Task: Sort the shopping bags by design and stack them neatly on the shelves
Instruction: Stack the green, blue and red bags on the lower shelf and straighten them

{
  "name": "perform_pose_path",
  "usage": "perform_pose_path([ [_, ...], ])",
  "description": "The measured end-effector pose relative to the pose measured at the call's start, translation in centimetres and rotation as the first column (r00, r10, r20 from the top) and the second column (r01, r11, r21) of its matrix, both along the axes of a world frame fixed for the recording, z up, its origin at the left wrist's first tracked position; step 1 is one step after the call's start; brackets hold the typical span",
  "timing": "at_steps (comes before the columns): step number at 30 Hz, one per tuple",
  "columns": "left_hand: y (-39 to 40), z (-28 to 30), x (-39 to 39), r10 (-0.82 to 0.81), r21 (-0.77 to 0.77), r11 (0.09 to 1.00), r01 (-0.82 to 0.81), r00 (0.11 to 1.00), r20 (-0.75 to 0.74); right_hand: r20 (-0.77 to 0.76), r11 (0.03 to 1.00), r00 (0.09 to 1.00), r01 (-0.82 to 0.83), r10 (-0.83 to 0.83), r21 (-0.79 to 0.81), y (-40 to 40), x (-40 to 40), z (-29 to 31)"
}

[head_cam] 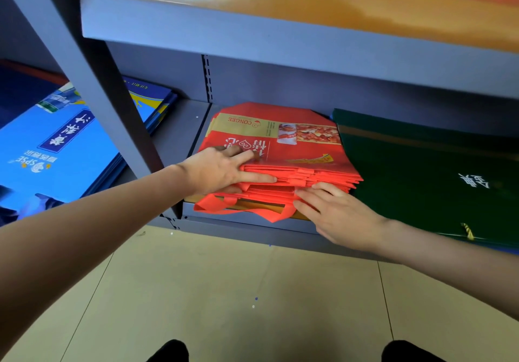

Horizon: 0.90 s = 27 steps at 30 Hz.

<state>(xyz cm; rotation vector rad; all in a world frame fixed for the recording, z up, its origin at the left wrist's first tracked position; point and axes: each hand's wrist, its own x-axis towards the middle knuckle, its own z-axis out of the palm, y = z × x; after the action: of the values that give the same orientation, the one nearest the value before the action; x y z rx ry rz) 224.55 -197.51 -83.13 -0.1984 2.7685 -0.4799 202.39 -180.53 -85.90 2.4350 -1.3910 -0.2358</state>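
Sorting looked mostly done. Red bags (280,151) sat stacked on the lower shelf (247,221), middle bay, with blue bags (64,148) in the bay to the left and green bags (427,170) just beside them on the right. One design per pile, as far as shown. Left hand (222,169) lay flat on the red stack's near left corner, fingers straight, pressing. Right hand (334,213) was also released and flat, fingertips against the stack's near edge. Red handles (224,207) hung over the shelf lip, near edges uneven. Judged left: squaring this pile, tucking in the handles. Upper shelf contents were blurred, orange only.
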Motion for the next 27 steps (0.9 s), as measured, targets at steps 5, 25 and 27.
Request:
perform_pose_path([
  [5,-0.3,-1.2,0.5,-0.043,-0.036,0.998,0.042,0.998,-0.036,0.051,0.976,0.985,-0.156,0.165,-0.151,-1.0,0.1,1.8],
  [25,-0.6,-4.0,1.1,-0.144,-0.043,0.989,0.138,0.908,-0.395,0.271,0.844,0.84,0.339,-0.471,0.415,-3.7,0.4,1.4],
  [27,-0.8,-3.6,0.8,-0.093,0.017,0.994,0.11,0.9,-0.426,0.303,0.849,0.828,0.332,-0.471,0.411,-3.7,0.2,1.8],
])
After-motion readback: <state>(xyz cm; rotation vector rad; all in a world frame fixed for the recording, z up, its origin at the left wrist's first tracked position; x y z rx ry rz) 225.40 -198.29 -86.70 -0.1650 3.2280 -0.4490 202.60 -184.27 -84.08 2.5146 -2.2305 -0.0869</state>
